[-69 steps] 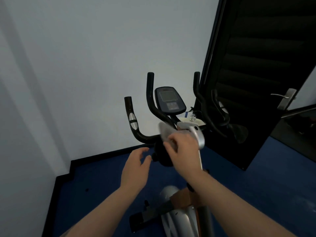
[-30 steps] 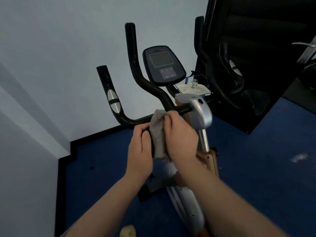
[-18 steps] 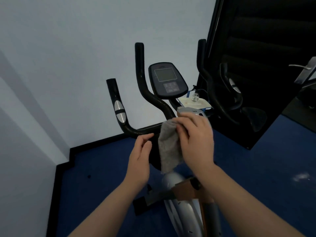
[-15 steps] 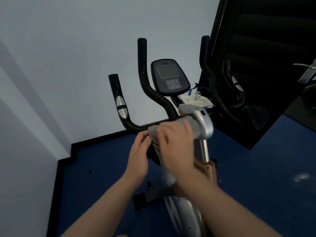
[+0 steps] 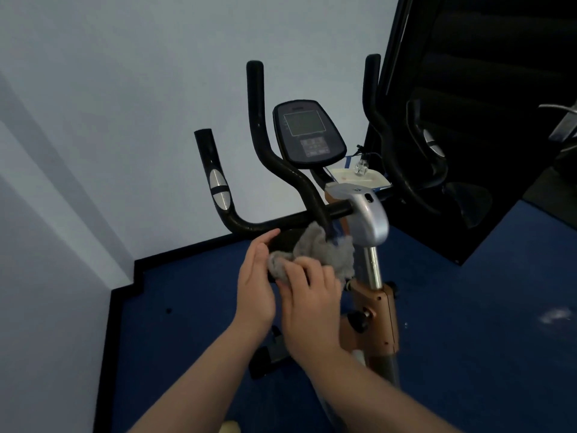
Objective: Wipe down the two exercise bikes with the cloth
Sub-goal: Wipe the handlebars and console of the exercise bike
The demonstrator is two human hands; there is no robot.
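An exercise bike (image 5: 373,307) stands in front of me, with black handlebars (image 5: 259,225), a dark console (image 5: 309,132) and a silver stem cap (image 5: 368,214). A grey cloth (image 5: 324,248) is bunched just below the handlebar crossbar, left of the stem. My right hand (image 5: 312,304) grips the cloth from below. My left hand (image 5: 256,289) is beside it, fingers extended, touching the cloth's left edge and reaching up toward the bar. Only this one bike is in view.
A pale wall (image 5: 125,104) rises behind the bike and at the left. A black door (image 5: 487,89) stands at the right, close to the right handlebar. Blue carpet (image 5: 484,307) covers the floor. A small white tag or card (image 5: 359,178) lies behind the stem.
The right hand has brought the cloth from the top of the stem cap down below the crossbar. The left hand stayed beside it, under the bar.
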